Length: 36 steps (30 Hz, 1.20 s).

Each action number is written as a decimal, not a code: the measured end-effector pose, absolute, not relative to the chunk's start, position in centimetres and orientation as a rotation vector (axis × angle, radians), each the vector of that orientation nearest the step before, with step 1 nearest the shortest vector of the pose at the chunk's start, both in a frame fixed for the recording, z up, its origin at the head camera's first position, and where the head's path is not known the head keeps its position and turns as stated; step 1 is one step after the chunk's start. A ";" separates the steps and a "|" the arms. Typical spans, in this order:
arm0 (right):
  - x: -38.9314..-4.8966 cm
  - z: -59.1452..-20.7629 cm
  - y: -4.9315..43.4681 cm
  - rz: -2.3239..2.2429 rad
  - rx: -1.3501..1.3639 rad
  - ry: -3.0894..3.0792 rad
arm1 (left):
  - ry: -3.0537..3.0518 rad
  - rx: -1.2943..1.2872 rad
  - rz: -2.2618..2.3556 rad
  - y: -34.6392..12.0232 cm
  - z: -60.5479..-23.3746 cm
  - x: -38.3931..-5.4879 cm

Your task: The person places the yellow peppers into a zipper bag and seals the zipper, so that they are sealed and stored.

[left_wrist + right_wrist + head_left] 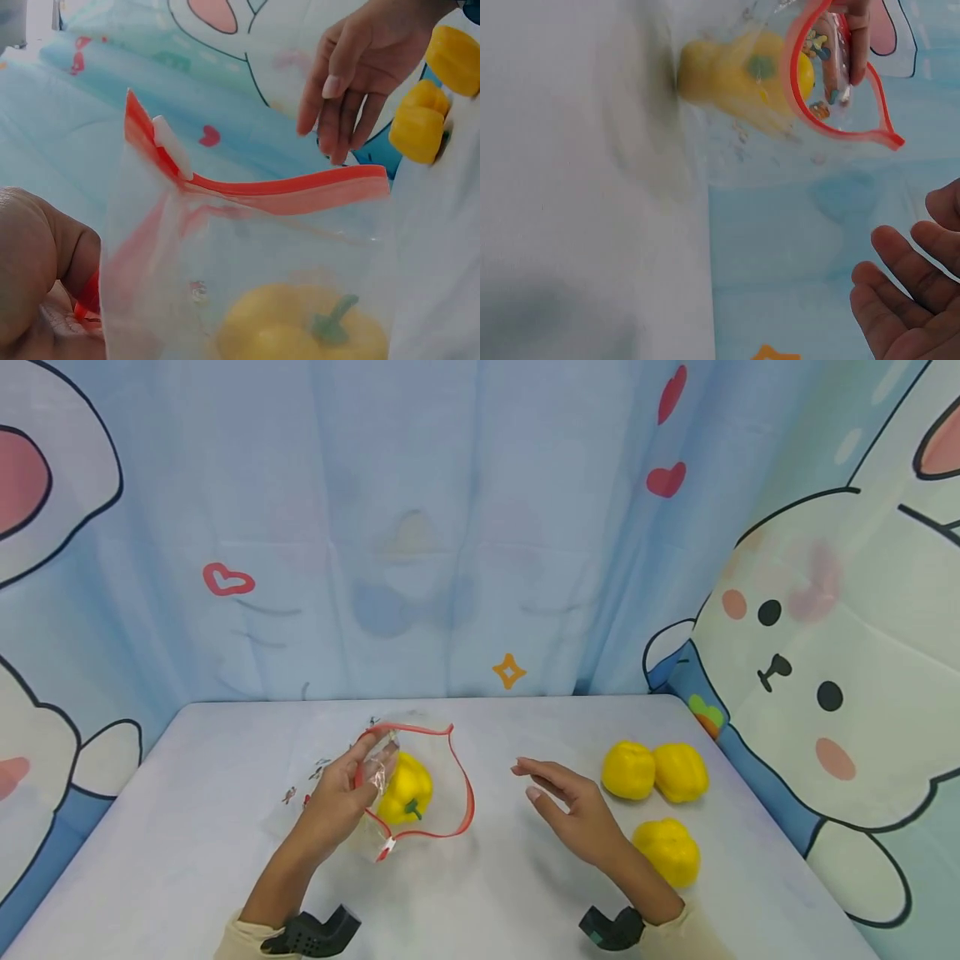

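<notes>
A clear zip bag with a red rim gapes wide at the left of the table. My left hand grips its left edge, fingers over the rim. Inside lies a yellow bell pepper with a green stem; in the left wrist view the pepper shows blurred through the plastic. A white slider sits at one corner of the rim. My right hand hovers to the bag's right, fingers extended and holding nothing. Nearest it are yellow bell peppers on the table.
Another yellow bell pepper touches the back one at the table's right. The white table ends at a light blue printed curtain. Dark wrist cameras sit on both wrists.
</notes>
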State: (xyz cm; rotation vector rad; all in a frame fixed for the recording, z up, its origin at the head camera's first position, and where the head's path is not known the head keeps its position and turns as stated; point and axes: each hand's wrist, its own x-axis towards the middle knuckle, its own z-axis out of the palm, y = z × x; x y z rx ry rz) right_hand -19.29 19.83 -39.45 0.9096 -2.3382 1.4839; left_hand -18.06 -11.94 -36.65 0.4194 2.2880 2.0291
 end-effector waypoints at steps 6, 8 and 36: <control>-19.1 -40.0 22.9 1.470 0.836 -2.468 | 2.308 0.378 2.016 -11.7 -36.6 -18.0; -18.8 -40.0 23.8 1.460 0.805 -2.503 | 2.319 0.371 2.008 -11.6 -36.7 -18.0; -16.1 -40.5 33.9 1.176 0.479 -2.616 | 2.320 0.370 1.992 -11.6 -36.6 -17.9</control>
